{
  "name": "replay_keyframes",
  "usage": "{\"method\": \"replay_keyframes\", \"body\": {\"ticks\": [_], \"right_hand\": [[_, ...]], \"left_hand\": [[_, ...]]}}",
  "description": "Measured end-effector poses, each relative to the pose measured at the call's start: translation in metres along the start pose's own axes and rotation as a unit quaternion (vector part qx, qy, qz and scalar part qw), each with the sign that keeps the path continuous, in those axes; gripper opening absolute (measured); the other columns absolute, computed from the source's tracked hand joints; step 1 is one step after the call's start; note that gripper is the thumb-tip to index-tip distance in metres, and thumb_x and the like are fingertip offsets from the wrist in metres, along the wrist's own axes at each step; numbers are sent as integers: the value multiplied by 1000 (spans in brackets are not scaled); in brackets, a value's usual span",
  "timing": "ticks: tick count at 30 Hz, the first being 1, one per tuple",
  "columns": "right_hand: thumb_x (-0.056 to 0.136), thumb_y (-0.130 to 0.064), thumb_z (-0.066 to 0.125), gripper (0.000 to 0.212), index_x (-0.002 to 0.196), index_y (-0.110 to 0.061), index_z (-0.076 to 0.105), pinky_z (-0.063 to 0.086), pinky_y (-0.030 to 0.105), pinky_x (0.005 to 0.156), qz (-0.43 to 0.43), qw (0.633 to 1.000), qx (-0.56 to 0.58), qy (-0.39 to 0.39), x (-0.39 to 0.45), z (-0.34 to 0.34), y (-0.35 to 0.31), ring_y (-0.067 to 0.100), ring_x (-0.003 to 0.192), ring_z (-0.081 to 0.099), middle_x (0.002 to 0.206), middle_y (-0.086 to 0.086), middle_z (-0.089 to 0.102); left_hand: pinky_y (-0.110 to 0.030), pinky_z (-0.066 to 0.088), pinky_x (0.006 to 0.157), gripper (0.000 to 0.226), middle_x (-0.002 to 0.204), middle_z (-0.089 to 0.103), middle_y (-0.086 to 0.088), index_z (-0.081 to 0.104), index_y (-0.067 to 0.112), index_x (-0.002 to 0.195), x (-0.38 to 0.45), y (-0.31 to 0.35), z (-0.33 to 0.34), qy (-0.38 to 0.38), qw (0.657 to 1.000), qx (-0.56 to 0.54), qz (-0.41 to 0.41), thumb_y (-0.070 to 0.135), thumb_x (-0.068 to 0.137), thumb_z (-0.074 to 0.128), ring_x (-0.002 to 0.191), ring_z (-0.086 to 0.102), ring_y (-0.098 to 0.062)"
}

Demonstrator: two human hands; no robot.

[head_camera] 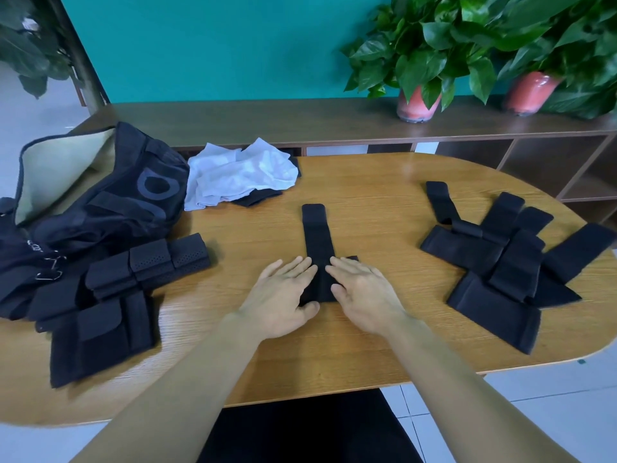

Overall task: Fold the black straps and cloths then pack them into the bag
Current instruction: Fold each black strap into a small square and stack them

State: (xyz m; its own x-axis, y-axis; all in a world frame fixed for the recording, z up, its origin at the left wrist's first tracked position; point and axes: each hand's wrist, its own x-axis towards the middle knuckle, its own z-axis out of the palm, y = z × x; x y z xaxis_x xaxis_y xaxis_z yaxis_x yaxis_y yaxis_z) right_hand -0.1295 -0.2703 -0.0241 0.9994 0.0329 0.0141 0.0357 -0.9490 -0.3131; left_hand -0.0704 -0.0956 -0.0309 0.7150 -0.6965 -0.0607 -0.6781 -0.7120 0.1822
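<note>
A long black strap (318, 238) lies on the wooden table (377, 202), running away from me at the centre. My left hand (283, 295) and my right hand (364, 292) press flat on its near end, fingers straight, one on each side. A black bag (110, 208) with a beige lining lies open at the far left. Folded black straps (143, 265) are stacked in front of the bag. A spread pile of unfolded black straps (500, 269) lies at the right.
White cloths (240, 175) lie crumpled over a black piece behind the strap. Behind the table runs a low wooden shelf (300, 118) carrying two potted plants (417, 101). The table's rounded front edge is close to my body.
</note>
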Motion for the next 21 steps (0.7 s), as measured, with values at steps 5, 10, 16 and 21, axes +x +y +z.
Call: {"method": "replay_keyframes", "body": {"ticks": [5, 10, 16, 21], "right_hand": [[102, -31, 38, 46, 148, -26, 35, 8, 26, 116, -3, 1000, 10, -4, -12, 1, -4, 4, 145, 14, 157, -12, 23], [101, -35, 40, 48, 148, -27, 35, 8, 25, 114, -8, 1000, 0, -10, -28, 0, -10, 5, 145, 14, 157, -12, 24], [100, -43, 39, 51, 148, -27, 35, 11, 25, 113, -16, 999, -26, -15, -49, 5, -22, 7, 144, 16, 157, -11, 24], [97, -50, 42, 58, 149, -25, 33, 9, 25, 114, -29, 998, -47, -18, -65, 6, -31, 9, 144, 16, 158, -8, 23]], "left_hand": [[-26, -3, 117, 67, 162, 8, 6, 18, 22, 154, -10, -3, -1, 8, 1000, -7, 26, 49, 98, 43, 148, 2, -4], [-24, 0, 116, 66, 162, 13, 5, 23, 22, 153, -25, 1, -4, 12, 999, 8, 43, 48, 97, 44, 148, 6, -4], [-27, 5, 119, 67, 161, 16, 2, 25, 20, 153, -47, 8, -2, 5, 998, 31, 49, 40, 92, 44, 148, 8, -6], [-28, 9, 119, 64, 161, 17, 1, 25, 19, 153, -62, 13, -2, 3, 997, 49, 52, 32, 94, 43, 148, 9, -8]]}}
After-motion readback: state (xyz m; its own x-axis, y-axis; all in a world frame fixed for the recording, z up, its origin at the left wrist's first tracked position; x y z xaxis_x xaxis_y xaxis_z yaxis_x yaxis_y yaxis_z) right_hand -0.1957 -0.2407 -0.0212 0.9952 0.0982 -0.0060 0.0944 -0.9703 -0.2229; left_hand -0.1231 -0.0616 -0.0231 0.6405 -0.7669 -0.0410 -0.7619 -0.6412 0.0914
